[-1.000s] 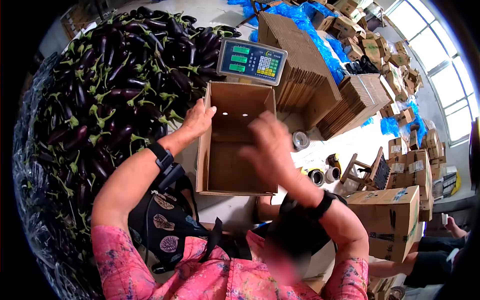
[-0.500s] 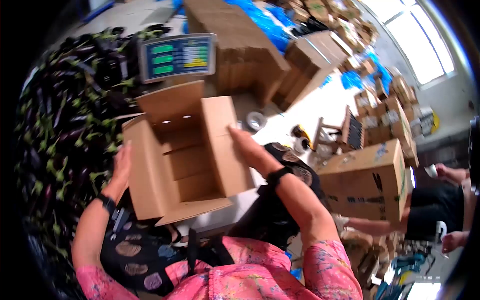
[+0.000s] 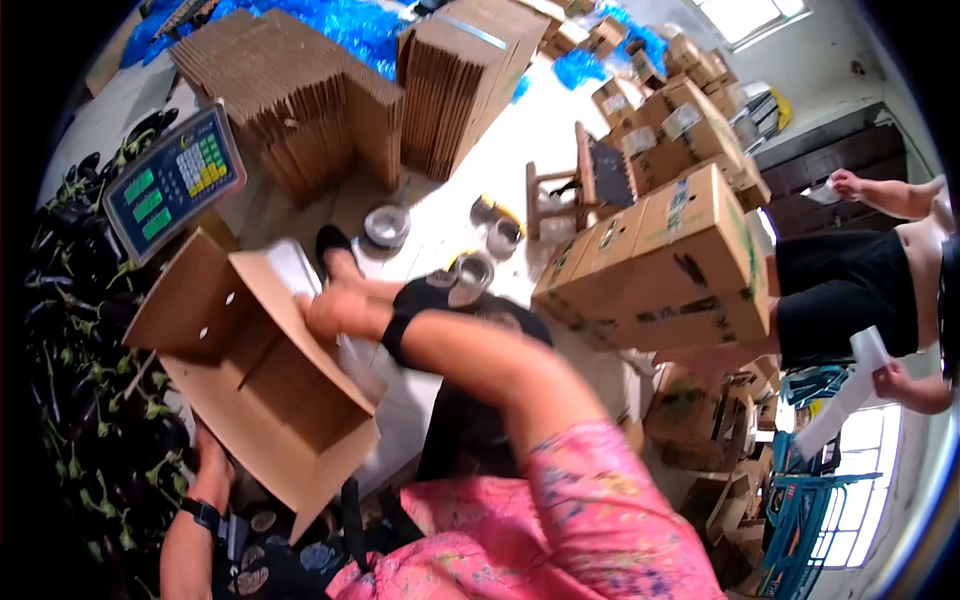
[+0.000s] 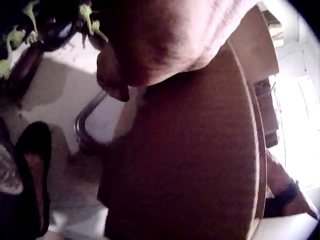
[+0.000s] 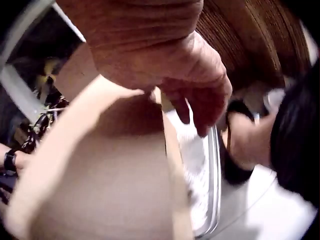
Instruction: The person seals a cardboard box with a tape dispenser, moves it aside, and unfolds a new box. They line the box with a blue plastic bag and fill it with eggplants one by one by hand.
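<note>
A brown cardboard box (image 3: 270, 375) stands tilted at the lower left of the head view, its top flaps up and its inside bare. My right hand (image 3: 345, 312) is at its right wall; the right wrist view shows curled fingers (image 5: 202, 107) gripping the wall's upper edge. Low on the box's left outer side is my left hand (image 3: 212, 465), partly hidden by the cardboard. In the left wrist view this hand (image 4: 165, 45) lies against the box's outer face, most of its fingers out of sight. Beside the box shows a metal-rimmed tray (image 5: 215, 190).
A scale display (image 3: 175, 185) with green readouts stands behind the box. Eggplants (image 3: 75, 350) are heaped at the left. Stacks of flattened cardboard (image 3: 300, 95), tape rolls (image 3: 386, 227), a wooden stool (image 3: 590, 185) and a closed carton (image 3: 660, 265) lie around. Another person (image 3: 850, 290) stands at the right.
The head view has swung right. The right hand went from above the box to its right wall, the left from the rim to the outer left side. The flaps now stand raised and the box is tilted.
</note>
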`<action>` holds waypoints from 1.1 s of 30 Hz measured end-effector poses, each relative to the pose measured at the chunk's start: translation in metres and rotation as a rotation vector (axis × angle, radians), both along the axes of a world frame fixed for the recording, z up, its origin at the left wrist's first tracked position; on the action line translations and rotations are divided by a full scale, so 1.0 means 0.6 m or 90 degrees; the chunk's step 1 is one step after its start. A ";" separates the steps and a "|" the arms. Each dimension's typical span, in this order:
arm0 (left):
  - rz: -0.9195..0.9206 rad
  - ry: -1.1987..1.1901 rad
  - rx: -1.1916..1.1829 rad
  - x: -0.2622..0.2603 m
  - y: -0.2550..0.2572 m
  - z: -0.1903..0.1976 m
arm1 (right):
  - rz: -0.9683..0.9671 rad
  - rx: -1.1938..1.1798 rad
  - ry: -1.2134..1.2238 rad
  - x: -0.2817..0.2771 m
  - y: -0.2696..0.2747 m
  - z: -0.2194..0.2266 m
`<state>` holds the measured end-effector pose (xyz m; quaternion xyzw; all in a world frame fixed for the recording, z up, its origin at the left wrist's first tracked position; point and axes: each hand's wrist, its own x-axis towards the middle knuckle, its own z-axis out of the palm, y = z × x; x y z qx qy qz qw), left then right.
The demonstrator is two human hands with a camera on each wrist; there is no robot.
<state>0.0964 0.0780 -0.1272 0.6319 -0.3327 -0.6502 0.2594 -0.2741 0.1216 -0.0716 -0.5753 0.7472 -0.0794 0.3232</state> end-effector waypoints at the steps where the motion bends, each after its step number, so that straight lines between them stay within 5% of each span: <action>1: -0.025 -0.010 -0.008 0.011 -0.023 0.020 | 0.059 0.003 0.062 -0.029 -0.006 0.060; 2: -0.046 -0.058 -0.072 0.062 -0.061 -0.001 | 0.116 0.002 0.123 -0.056 -0.011 0.125; 3: -0.065 -0.112 -0.134 0.113 -0.098 -0.023 | 0.245 -0.151 0.109 -0.110 0.015 0.182; 4: -0.174 -0.311 -0.109 0.105 -0.114 0.076 | 0.314 -0.011 0.183 -0.123 -0.012 0.265; 5: -0.101 -0.340 -0.273 0.180 -0.179 0.023 | 0.471 -0.385 0.058 -0.189 0.007 0.263; 6: -0.063 -0.239 -0.246 0.199 -0.203 0.064 | 0.269 -0.251 -0.097 -0.196 0.066 0.346; 7: -0.032 -0.317 -0.236 0.164 -0.193 0.149 | 0.032 -0.171 -0.254 -0.201 0.126 0.431; 8: -0.047 -0.283 -0.266 0.160 -0.198 0.197 | 0.031 -0.230 -0.291 -0.233 0.177 0.434; 12: -0.186 -0.158 -0.268 0.146 -0.212 0.305 | -0.229 0.019 -0.164 -0.346 0.430 0.246; 13: -0.211 -0.148 -0.246 0.119 -0.200 0.329 | -0.113 -0.016 -0.013 -0.356 0.511 0.189; 14: -0.238 -0.135 -0.236 0.093 -0.182 0.346 | -0.127 0.000 -0.014 -0.355 0.596 0.117; 17: -0.303 -0.133 -0.213 0.029 -0.142 0.375 | -0.319 0.252 -0.187 -0.290 0.775 0.004; 20: -0.383 -0.117 -0.189 -0.035 -0.099 0.397 | -0.374 0.323 -0.161 -0.178 0.897 -0.068; 25: -0.418 -0.127 -0.182 -0.148 -0.015 0.417 | -0.267 0.461 -0.144 -0.042 0.947 -0.132; 29: -0.488 -0.111 -0.155 -0.178 0.006 0.414 | -0.518 0.112 -0.014 -0.061 0.983 -0.236; 30: -0.492 -0.116 -0.149 -0.184 0.010 0.415 | -0.515 0.126 -0.065 -0.111 0.991 -0.248; 33: -0.467 -0.109 -0.143 -0.201 0.019 0.414 | -0.760 0.003 -0.306 -0.202 0.907 -0.131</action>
